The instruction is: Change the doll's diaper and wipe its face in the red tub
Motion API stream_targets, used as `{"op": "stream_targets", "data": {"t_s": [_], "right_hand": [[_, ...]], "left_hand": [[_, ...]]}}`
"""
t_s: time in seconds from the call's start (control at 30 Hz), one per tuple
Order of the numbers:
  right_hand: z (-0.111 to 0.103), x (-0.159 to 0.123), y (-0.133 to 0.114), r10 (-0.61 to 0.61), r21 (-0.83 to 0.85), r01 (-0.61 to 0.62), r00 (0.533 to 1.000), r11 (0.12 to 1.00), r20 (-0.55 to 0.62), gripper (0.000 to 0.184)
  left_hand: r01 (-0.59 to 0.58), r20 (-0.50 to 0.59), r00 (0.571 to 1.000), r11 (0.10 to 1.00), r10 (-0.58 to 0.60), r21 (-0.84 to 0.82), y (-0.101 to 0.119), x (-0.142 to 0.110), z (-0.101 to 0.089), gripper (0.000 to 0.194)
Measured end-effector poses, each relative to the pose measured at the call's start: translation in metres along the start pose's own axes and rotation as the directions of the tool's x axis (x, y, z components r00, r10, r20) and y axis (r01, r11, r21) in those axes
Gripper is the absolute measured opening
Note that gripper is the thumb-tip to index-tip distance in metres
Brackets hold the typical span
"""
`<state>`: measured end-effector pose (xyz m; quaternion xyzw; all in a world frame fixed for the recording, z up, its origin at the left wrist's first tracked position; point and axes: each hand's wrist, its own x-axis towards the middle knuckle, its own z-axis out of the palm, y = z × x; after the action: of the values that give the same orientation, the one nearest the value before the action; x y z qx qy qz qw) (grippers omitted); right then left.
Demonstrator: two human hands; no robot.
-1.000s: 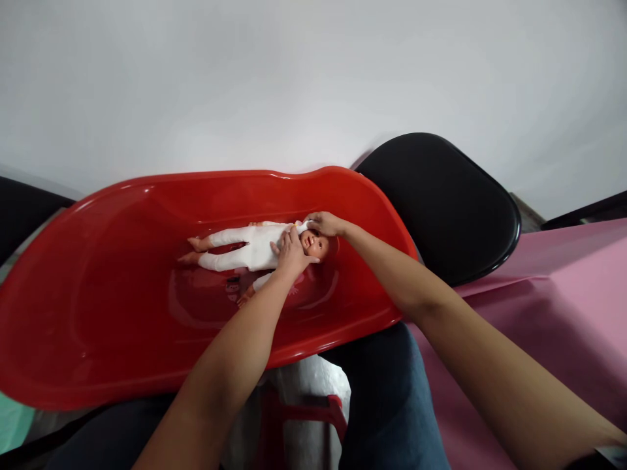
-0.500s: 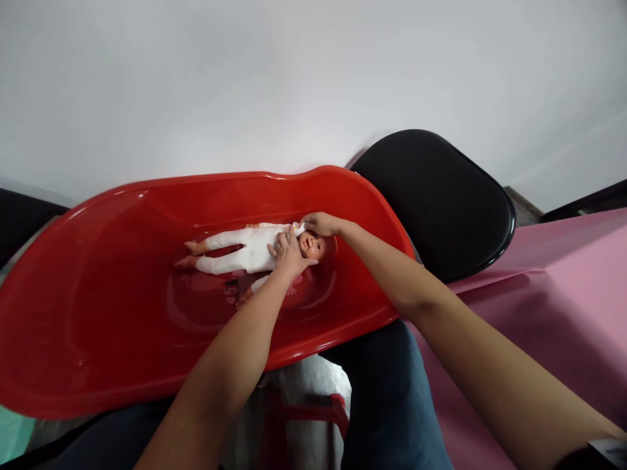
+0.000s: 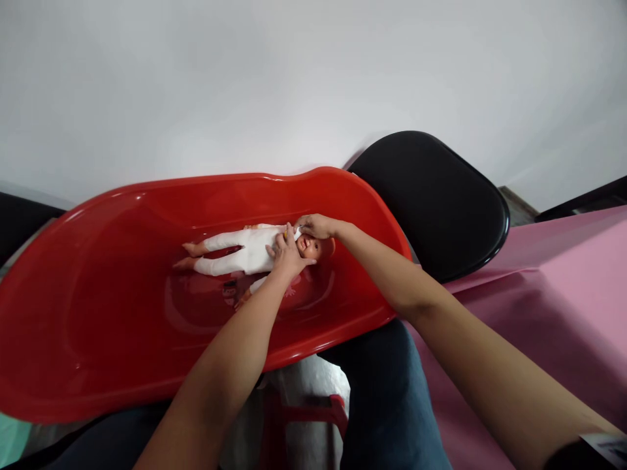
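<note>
A baby doll in a white one-piece suit lies on its back inside a large red plastic tub, head to the right. My left hand rests on the doll's chest and neck, fingers curled against the suit. My right hand pinches the white collar of the suit beside the doll's head.
A black chair seat stands behind the tub at the right. A pink cloth covers the surface at the right. My knees in blue jeans and a red stool are below the tub. A white wall fills the background.
Both hands have shifted slightly left along the doll's collar; the doll and tub are nearly unmoved.
</note>
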<state>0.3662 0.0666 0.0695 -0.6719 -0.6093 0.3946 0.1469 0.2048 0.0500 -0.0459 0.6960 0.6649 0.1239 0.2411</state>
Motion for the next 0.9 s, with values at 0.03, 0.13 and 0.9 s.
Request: {"op": "stream_targets", "data": {"t_s": [0.03,0.13,0.9], "right_hand": [[-0.003,-0.012,0.009,-0.037,0.028,0.037,0.999,0.999,-0.011,0.042],[-0.012,-0.054,0.038,-0.208,0.11,0.212,0.977,0.971,-0.049,0.048],[-0.038,-0.163,-0.019,-0.536,0.301,0.521,0.844,0.799,-0.04,0.058]], "left_hand": [[-0.005,0.003,1.0,1.0,0.005,0.003,0.0,0.0,0.0,0.141],[-0.014,0.011,1.0,1.0,0.014,0.013,0.0,-0.001,0.0,0.14],[-0.029,0.009,1.0,1.0,0.029,-0.013,-0.002,0.001,0.001,0.145]]}}
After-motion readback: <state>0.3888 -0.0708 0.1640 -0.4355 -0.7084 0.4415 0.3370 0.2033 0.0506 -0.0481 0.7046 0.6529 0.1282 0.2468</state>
